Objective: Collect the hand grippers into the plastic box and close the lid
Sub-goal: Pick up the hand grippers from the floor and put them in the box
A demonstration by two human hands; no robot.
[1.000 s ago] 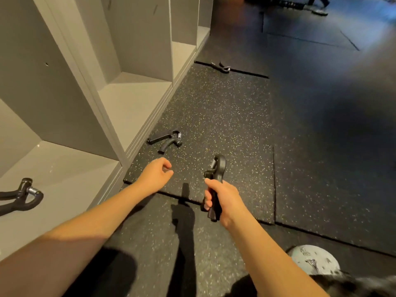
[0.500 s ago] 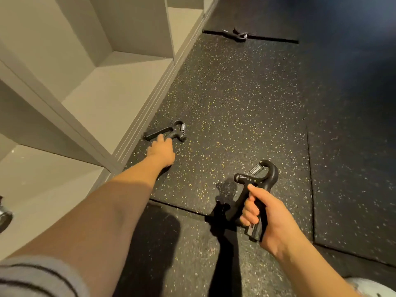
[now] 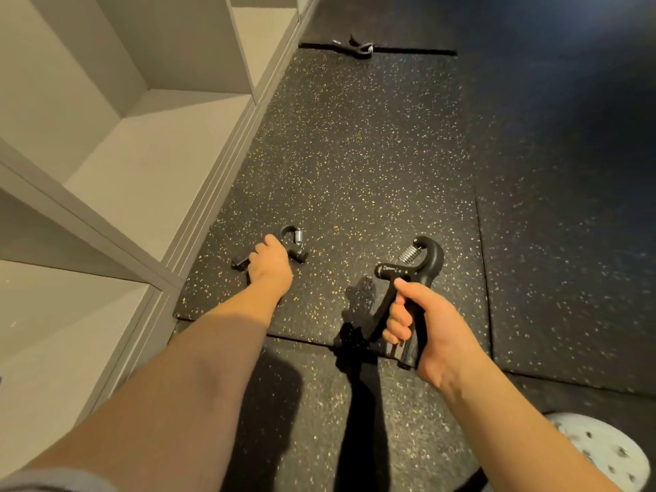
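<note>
My right hand [image 3: 426,328] grips a black hand gripper [image 3: 413,275] by its handles, spring end up, above the speckled floor mat. My left hand [image 3: 269,266] is down on the mat over a second black hand gripper [image 3: 296,243], with its fingers curled around the handles. That gripper's hooked head and spring stick out past my fingers. A third hand gripper [image 3: 356,47] lies far off at the mat's top edge. No plastic box is in view.
Grey open shelving [image 3: 149,161] runs along the left, its base edge beside the mat [image 3: 355,165]. Dark rubber flooring spreads to the right. A pale perforated shoe [image 3: 603,452] shows at the bottom right.
My left hand has reached forward from mid-air onto the gripper lying on the mat and closed around it. My right hand has kept hold of its gripper and shifted right.
</note>
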